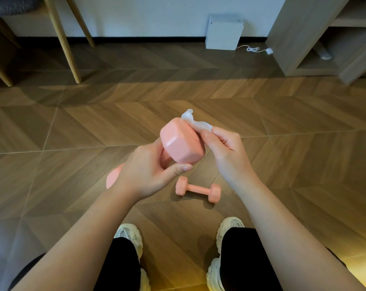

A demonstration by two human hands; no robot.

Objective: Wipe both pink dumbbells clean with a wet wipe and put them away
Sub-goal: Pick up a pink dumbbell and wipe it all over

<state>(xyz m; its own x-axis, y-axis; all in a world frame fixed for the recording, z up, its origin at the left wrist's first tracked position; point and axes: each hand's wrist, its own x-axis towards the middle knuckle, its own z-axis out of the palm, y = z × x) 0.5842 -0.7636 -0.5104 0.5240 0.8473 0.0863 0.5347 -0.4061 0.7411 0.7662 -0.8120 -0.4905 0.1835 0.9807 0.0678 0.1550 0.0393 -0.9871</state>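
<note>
Herringbone wood floor (72,122) fills the view, white wall at 12 o'clock. Open shelf unit (299,38) at 1–2 o'clock, wooden chair legs (62,38) at 10–11, a white box (223,32) against the wall near 12 with a white cable (253,49) trailing right of it. Person stands looking down, pale shoes (129,238) at 6 o'clock.

Left hand (148,175): fingers and thumb wrapped round the handle of the held dumbbell (182,143), which is up in the air at frame centre. Long axis runs roughly 8 to 2 o'clock. The upper head faces the camera; the lower head pokes out behind the left wrist.

Right hand (226,152): fingertips pinched on the wet wipe (194,120), pressing it on the 1 o'clock edge of the upper head. The rest of the wipe is bunched above that head.

Second dumbbell (197,189) lies on the floor at 6 o'clock of the held one, clear of both hands. Its axis runs about 9 to 3, right end slightly lower. It sits between the two wrists, left thumb a bit nearer.

Read: wiping the first dumbbell, working the upper head; handle and lower head are under or behind the left hand, so reaching them needs a regrip or rotation about the long axis. The wipe side is the right, so the part to clean must turn toward 2 o'clock. Can't tell whether the floor dumbbell has been wiped; neither is put away.
</note>
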